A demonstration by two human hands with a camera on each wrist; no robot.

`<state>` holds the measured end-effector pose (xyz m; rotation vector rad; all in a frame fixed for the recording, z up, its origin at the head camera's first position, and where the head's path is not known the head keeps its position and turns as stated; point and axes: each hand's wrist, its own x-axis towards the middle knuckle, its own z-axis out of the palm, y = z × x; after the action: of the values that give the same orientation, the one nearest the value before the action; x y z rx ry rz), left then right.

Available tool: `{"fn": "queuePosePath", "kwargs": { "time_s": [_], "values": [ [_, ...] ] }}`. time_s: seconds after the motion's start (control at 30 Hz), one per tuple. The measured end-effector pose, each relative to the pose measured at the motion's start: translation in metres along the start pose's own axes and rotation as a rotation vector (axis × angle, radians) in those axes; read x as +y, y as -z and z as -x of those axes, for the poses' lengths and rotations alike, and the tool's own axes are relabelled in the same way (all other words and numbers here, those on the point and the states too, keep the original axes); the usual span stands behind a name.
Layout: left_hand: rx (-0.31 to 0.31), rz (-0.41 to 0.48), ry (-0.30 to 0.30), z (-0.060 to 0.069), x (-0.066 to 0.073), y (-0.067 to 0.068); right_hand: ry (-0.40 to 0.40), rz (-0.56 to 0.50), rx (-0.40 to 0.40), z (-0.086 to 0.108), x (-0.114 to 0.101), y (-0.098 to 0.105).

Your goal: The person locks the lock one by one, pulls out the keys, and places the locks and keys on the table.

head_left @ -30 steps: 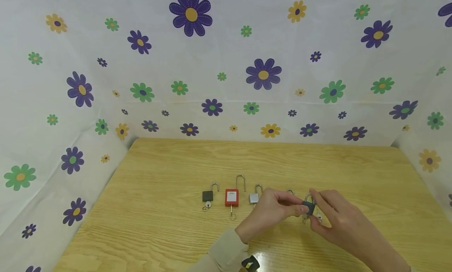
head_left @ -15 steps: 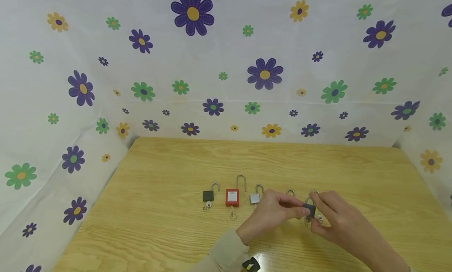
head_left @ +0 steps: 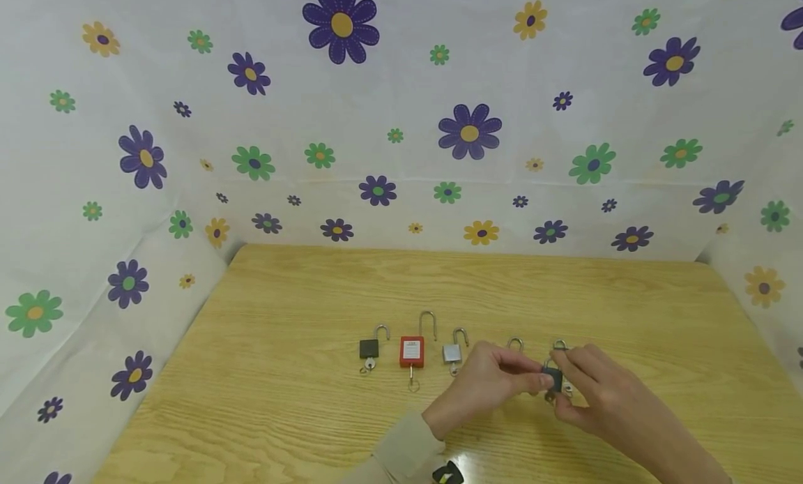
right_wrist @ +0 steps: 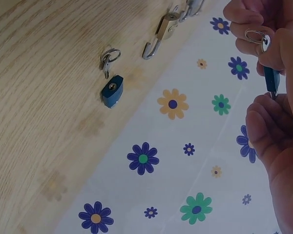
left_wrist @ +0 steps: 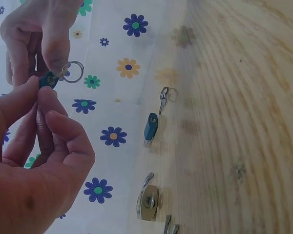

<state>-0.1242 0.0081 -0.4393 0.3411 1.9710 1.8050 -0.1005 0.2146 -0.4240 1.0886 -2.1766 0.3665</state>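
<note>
In the head view, a small dark blue padlock (head_left: 553, 379) is held just above the table between both hands. My left hand (head_left: 479, 386) pinches its body from the left between thumb and fingers. From the right, my right hand (head_left: 611, 397) grips it by the shackle side and lower end. The left wrist view shows the padlock body (left_wrist: 47, 81) at the fingertips, with a key ring (left_wrist: 74, 72) hanging by its keyhole end. In the right wrist view a key (right_wrist: 266, 43) is at that end of the blue body (right_wrist: 271, 79); fingers hide how far it is inserted.
A black padlock (head_left: 369, 349), a red one (head_left: 412, 351) and a silver one (head_left: 452, 353) lie on the table (head_left: 282, 400) with raised shackles. Behind the hands are a brass padlock (left_wrist: 149, 202) and a blue one (left_wrist: 151, 126) beside keys. Flowered cloth (head_left: 401, 86) surrounds the table.
The held padlock has moved slightly down and to the right with both hands. The shackle of the blue padlock lying behind now shows more above my right fingers.
</note>
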Motion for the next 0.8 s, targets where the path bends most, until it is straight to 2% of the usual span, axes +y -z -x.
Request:
{"fn": "queuePosePath", "kwargs": {
  "time_s": [0.33,0.6,0.7,0.8],
  "values": [
    [0.008,-0.058,-0.02,-0.001,0.002,0.005,-0.015,-0.033,-0.013,-0.003,-0.001,-0.002],
    [-0.016,-0.042,-0.066,-0.002,-0.002,0.009,-0.035,-0.017,-0.023,-0.004,-0.002,0.001],
    [-0.008,-0.03,-0.058,-0.002,-0.003,0.01,-0.065,-0.035,0.005,-0.002,-0.002,-0.001],
    [0.011,-0.016,-0.047,-0.003,-0.002,0.011,-0.138,-0.075,0.038,0.001,-0.003,-0.002]
  ]
}}
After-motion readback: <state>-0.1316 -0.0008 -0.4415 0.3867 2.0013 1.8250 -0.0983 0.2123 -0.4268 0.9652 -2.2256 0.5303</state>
